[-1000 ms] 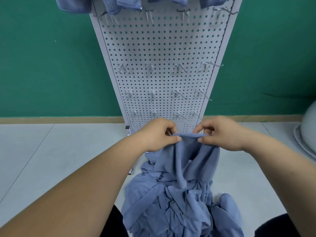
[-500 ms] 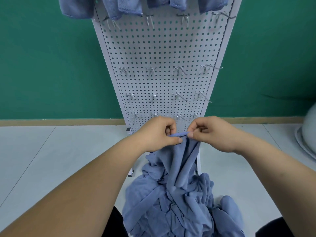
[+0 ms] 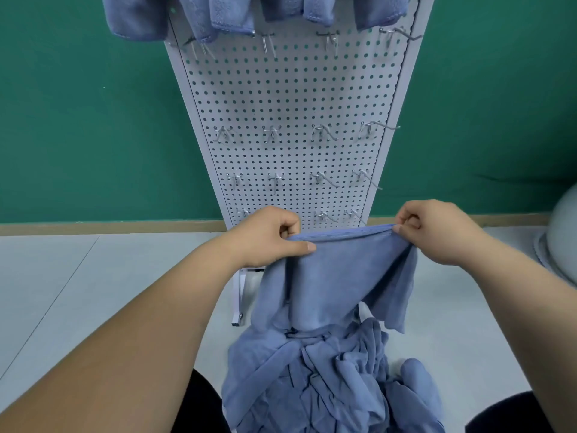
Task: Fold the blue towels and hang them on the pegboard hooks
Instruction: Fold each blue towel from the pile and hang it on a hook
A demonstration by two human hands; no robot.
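A blue towel [image 3: 343,276] was held up over the floor [image 3: 93,292], its top hem stretched between both hands: one end was pinched by the left hand [image 3: 268,235], the other by the right hand [image 3: 437,232], fingers curled. Its lower part was draped onto a heap of towels [image 3: 327,379] laid before the pegboard [image 3: 290,104] at the floor's far edge. Other towels [image 3: 187,14] were hung across the pegboard's top.
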